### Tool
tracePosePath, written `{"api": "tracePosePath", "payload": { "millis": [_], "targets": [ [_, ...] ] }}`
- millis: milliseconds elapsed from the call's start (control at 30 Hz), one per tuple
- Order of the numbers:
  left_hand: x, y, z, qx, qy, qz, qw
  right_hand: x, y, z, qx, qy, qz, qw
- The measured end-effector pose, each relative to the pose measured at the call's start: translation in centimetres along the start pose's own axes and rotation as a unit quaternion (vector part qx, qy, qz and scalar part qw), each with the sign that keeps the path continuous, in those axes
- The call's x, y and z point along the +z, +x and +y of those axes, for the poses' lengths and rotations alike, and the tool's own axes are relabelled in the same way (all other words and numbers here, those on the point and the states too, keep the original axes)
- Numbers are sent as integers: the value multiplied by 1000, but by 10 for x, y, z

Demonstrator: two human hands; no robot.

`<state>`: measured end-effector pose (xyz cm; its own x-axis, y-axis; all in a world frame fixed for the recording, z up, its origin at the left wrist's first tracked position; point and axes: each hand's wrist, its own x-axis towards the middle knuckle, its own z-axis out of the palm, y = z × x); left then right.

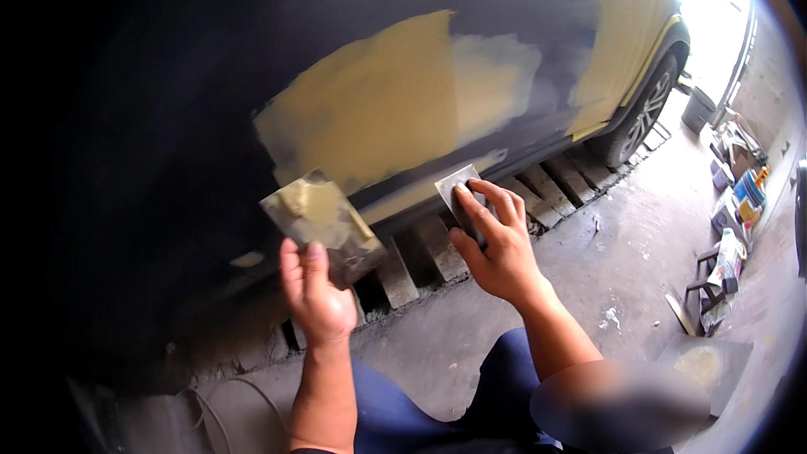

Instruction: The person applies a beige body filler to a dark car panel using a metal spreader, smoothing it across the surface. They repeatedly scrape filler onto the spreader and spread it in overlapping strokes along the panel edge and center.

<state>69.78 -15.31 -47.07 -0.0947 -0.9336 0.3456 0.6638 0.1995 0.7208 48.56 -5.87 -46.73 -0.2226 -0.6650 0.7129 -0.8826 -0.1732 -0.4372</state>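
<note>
A dark car (555,0) fills the upper part of my view, over a grey floor (580,277). On its side I see a broad yellow patch (378,109), paler toward its right end, and a wheel (643,116) stands farther off to the right. A row of slats (538,193) with dark gaps runs below the car. Against the right wall I make out clutter, including a grey bin (698,109) and a blue tub (748,189).

My left hand (326,307) has its fingers clamped on the near part of a flat plate (349,248), tilted in front of the car's lower side. My right hand (508,256) has its fingers closed on a smaller scraper (458,185), just right of the plate and apart from it. Yellowish paste (311,200) lies on the plate's far half.
</note>
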Motion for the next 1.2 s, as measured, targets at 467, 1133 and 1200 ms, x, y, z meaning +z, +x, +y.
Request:
{"api": "tracePosePath", "payload": {
  "millis": [467,1133,1200],
  "targets": [
    [12,-13,-13,62,155,-96,981,-13,-8,-8,-95,-67,-118,986],
    [-81,75,16,112,92,-82,986,-27,158,20,-44,-235,108,965],
    [-75,75,17,112,87,-91,986,-23,152,18,-41,-248,86,964]
  ]
}}
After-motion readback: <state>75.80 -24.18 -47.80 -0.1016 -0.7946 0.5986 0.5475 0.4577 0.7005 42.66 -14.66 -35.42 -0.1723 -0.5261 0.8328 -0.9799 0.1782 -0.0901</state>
